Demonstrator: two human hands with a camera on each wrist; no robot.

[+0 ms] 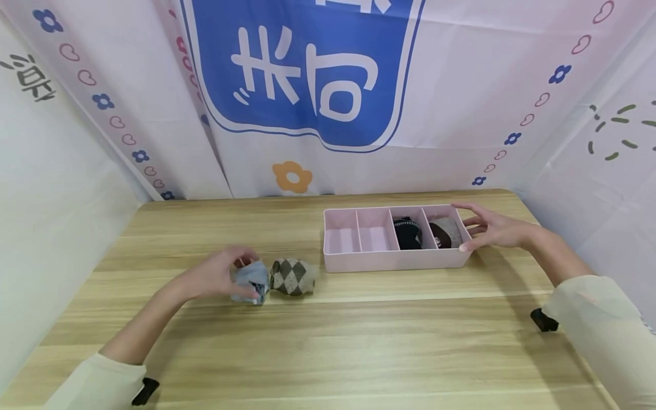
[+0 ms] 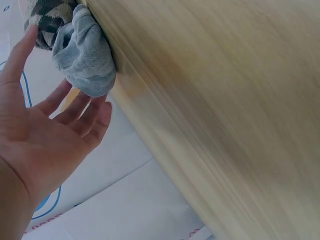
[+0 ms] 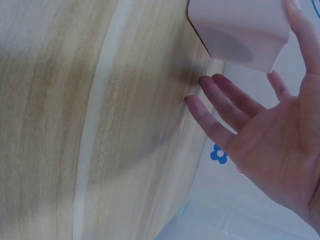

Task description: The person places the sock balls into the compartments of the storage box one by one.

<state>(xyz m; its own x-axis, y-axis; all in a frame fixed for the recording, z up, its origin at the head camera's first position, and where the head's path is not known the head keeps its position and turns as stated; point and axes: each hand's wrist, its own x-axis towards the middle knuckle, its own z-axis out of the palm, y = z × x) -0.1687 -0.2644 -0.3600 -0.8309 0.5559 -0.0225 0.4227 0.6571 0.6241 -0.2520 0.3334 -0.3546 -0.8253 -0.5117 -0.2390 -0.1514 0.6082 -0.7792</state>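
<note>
Meanwhile the left hand point(image 1: 217, 276) rests its relaxed, spread fingers point(image 2: 75, 107) against a rolled grey sock point(image 1: 249, 283) near the desk's point(image 1: 359, 341) middle, touching an argyle sock roll point(image 1: 293, 277). At the far right edge, the right hand point(image 1: 492, 229), fingers spread, touches the pink divided tray's point(image 1: 389, 261) end.

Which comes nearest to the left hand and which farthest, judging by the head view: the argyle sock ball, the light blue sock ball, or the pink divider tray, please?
Measured from the left hand:
1. Light blue sock ball, right at its fingertips.
2. Argyle sock ball, just beyond the blue one, toward the tray.
3. Pink divider tray, farther to the right, by the right hand.
</note>
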